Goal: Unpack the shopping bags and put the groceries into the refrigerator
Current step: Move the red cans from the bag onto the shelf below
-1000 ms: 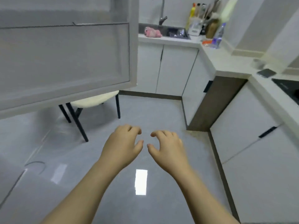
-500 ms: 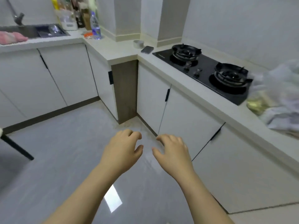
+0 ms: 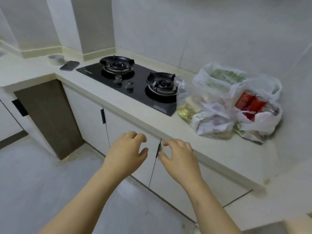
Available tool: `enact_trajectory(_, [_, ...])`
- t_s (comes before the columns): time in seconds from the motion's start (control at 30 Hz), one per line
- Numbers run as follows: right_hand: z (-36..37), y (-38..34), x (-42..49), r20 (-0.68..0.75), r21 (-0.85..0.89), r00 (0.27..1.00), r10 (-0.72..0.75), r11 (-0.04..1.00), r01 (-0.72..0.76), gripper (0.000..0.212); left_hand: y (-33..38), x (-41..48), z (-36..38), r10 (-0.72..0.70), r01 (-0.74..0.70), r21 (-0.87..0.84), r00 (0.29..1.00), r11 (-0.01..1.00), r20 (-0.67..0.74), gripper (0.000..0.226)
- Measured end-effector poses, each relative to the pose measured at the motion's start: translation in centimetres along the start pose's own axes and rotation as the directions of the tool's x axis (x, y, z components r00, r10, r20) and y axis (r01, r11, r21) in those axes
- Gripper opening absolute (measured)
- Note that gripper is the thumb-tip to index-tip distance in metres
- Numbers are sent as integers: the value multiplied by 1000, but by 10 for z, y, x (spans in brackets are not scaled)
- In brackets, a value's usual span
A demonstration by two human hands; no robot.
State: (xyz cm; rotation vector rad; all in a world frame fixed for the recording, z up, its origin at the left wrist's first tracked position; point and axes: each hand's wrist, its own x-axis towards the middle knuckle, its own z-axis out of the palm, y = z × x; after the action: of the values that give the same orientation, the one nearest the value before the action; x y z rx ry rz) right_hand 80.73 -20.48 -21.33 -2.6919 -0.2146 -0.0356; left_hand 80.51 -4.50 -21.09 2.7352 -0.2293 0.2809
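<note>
Pale, smooth tiles cover the wall (image 3: 219, 31) behind a cream countertop (image 3: 219, 154) with a matte, stone-like face and a rounded front edge. Set into its middle is a glossy black glass stove (image 3: 135, 85) with two round burners ringed by dark metal pan supports and two small metal knobs near its front. Far left of it a dark, flat phone (image 3: 69, 65) lies on the counter, just beside a low, pale round thing (image 3: 56, 59) too blurred to name.

Hard against the stove's right edge sit two crumpled shopping bags (image 3: 212, 108) of thin, translucent white plastic, side by side and touching. The right one gapes at the top and shows red cans (image 3: 249, 103). The left one holds yellowish and green packets, dim through the film.

Below the counter run flat white cabinet doors (image 3: 89, 119) with slim black handles, above a grey, glossy floor (image 3: 42, 191).

Nearest, two bare forearms reach out in front of the doors. The left hand (image 3: 125, 154) and the right hand (image 3: 179, 157) hover palm down, close together but apart, fingers loosely curled and spread, gripping nothing, well short of the bags.
</note>
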Motion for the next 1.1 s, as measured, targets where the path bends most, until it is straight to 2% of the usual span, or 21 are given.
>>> enact_trajectory(0.27, [-28,59,40,-93,2,988,122,992,-123,33,49,76,30,140,-139,-42,990,989,33,34])
enact_trajectory(0.43, [-46,91,75,-193,8,953,232,972,-235,33,72,139,48,264,-260,-79,964,962,44,35])
enact_trajectory(0.6, [-66,120,114,-310,52,881,357,932,-360,29,93,206,63,394,-384,-138,918,913,49,31])
enact_trajectory(0.83, [-87,149,142,-467,145,752,465,879,-454,25,123,276,82,558,-534,-211,826,819,78,32])
enact_trajectory(1.03, [-114,193,150,-612,207,610,503,847,-490,15,165,307,95,626,-591,-245,775,768,91,32])
enact_trajectory(1.1, [-124,211,154,-640,225,582,502,847,-483,17,179,315,100,632,-595,-263,771,760,81,32])
